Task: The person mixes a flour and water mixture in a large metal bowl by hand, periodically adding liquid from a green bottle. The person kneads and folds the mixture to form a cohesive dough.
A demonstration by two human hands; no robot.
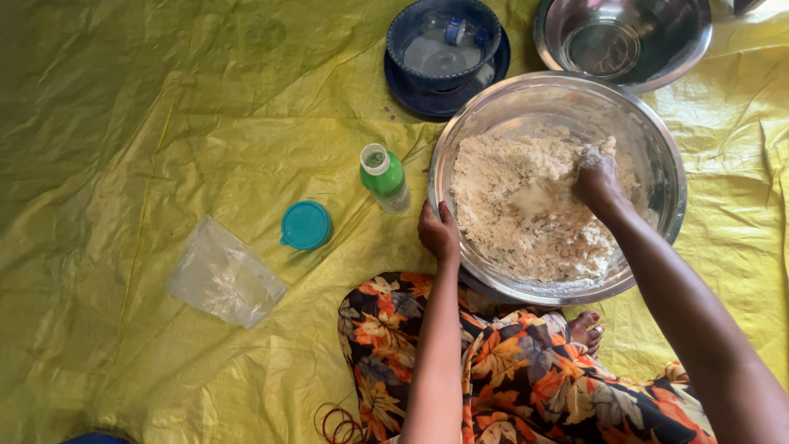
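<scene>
A large steel bowl holds crumbly white dough. My left hand grips the bowl's near left rim. My right hand, dusted with flour, is pressed into the dough at the bowl's right side, fingers closed in the mix. A green bottle with a white open neck stands just left of the bowl.
A teal lid and a clear plastic bag lie on the yellow sheet to the left. A blue bowl on a blue plate and an empty steel bowl sit beyond. My floral skirt and a foot are below.
</scene>
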